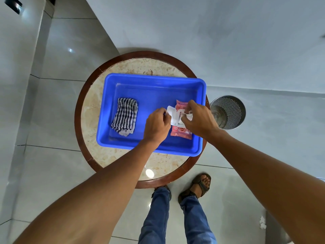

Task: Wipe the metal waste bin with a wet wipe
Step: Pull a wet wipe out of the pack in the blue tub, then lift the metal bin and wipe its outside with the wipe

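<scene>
Holding the lid open, left hand pinched shut; right hand's fingers pinch a wet wipe, needing a clean upward pull toward the metal waste bin.

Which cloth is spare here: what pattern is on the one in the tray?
Dark blue and white stripes, cloth, head view.

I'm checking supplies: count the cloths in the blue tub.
1: a striped cloth lies folded in the left half of the blue tub. The hands hide part of the tub's right side, so more may be hidden.
</scene>
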`<state>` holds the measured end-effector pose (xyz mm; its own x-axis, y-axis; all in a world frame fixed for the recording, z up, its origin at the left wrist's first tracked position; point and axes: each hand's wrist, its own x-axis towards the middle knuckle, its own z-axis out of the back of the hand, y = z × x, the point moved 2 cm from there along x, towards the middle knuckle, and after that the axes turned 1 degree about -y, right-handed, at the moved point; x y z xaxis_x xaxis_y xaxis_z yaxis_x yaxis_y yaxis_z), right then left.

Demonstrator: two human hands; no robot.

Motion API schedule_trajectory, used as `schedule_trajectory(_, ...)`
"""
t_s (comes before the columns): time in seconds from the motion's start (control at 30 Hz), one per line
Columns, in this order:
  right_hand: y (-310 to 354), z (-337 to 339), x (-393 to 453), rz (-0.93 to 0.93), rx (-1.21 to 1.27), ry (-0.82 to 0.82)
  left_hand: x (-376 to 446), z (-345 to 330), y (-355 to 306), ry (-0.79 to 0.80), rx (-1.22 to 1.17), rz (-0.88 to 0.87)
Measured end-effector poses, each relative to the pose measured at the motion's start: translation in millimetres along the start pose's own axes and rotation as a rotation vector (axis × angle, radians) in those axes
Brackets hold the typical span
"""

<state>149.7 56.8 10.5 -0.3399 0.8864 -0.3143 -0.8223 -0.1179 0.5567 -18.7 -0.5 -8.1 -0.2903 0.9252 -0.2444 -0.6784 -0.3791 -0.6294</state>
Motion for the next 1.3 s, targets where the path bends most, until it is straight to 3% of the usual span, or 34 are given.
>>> schedule_trajectory(0.3, -26.4, 23.4, -10.4, 0.028, 0.225, -0.176, -7.8, -14.1, -21.0, -0.001, -0.024, -0.097)
schedule_trajectory(0.5, -70.5, 53.3, -25.1, -0.075, 0.320, -0.308, -10.7, -42.8, -49.1, 0.118, 0.206, -0.190)
schedule_trajectory(0.7, -120.9, 58.9, -52.6, -0.110, 0.336, -0.312, -9.5, -66.9, -61.2, 0.098, 0.350, -0.125)
schedule_trajectory(0.9, -142.5, 48.3, -67.3, -0.149, 0.410, -0.283, -12.8, -70.2, -60.9, 0.067, 0.260, -0.093)
schedule_trajectory(1.07, -138.0, 61.3, -63.2, -0.224, 0.555, -0.320, -11.1, -64.8, -99.1, -0.074, 0.069, -0.189)
schedule_trajectory(1.2, -135.4, 85.5, -51.4, -0.362, 0.698, -0.384, -8.1, -77.7, -152.7, 0.022, -0.110, -0.319)
schedule_trajectory(1.3, -134.7, 102.1, -45.6, -0.362, 0.811, -0.400, -5.3, -87.6, -181.8, 0.068, -0.178, -0.372)
